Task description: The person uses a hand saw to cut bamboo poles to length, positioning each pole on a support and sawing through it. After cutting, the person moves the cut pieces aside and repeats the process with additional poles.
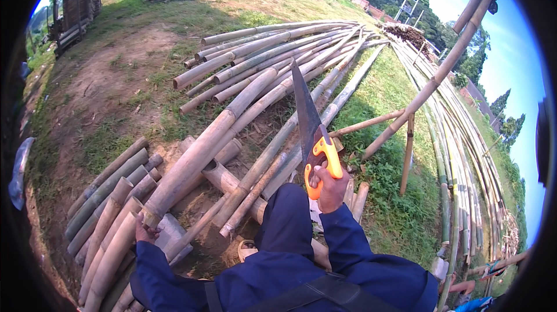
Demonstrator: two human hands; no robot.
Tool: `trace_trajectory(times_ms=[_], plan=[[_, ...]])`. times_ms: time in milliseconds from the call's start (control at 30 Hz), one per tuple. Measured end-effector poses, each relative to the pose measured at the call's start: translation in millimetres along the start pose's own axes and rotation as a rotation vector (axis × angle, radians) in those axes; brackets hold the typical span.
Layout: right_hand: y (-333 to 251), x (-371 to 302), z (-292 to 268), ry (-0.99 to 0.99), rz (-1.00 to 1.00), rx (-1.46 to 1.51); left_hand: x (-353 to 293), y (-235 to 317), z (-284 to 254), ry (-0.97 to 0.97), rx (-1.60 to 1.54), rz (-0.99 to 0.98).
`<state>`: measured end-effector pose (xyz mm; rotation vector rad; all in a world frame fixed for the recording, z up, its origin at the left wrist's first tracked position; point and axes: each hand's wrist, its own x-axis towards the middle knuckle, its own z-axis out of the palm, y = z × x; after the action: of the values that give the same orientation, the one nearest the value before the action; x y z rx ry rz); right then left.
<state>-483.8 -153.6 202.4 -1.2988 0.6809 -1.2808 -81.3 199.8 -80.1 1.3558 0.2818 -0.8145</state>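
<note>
In my right hand (332, 187) is a hand saw (308, 116), its orange handle wrapped by my fingers. The dark blade points up and away, apart from the bamboo beneath it. My left hand (147, 232) grips the near cut end of a thick tan bamboo pole (200, 147); part of that hand is hidden by the pole. This pole slants away to the right, over a crosswise bamboo log (223, 178). Between my hands, several thinner bamboo poles (264, 167) run toward me, close to my raised knee (288, 213).
Short cut bamboo pieces (113, 196) lie stacked at the left. A large bundle of long bamboo poles (278, 42) spreads ahead. A slanted bamboo post (429, 86) with props stands to the right, before another long row of poles (464, 167). Part of another person (464, 289) shows at lower right.
</note>
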Motion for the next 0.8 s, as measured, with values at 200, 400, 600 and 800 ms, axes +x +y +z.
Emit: trace_trajectory(times_ms=[200, 400, 600, 800], plan=[[-3, -4, 3, 0.018, 0.008, -0.026, -5, 2, 3, 0.028, 0.015, 0.051], [-3, -4, 1, 0.000, 0.012, -0.043, -12, 6, 8, 0.015, 0.028, 0.098], [-1, -11, 2, -0.013, 0.029, -0.007, -19, 6, 12, 0.044, 0.021, 0.116], [-3, -18, 6, -0.043, 0.060, -0.012, -20, 1, 7, 0.026, -0.007, 0.111]])
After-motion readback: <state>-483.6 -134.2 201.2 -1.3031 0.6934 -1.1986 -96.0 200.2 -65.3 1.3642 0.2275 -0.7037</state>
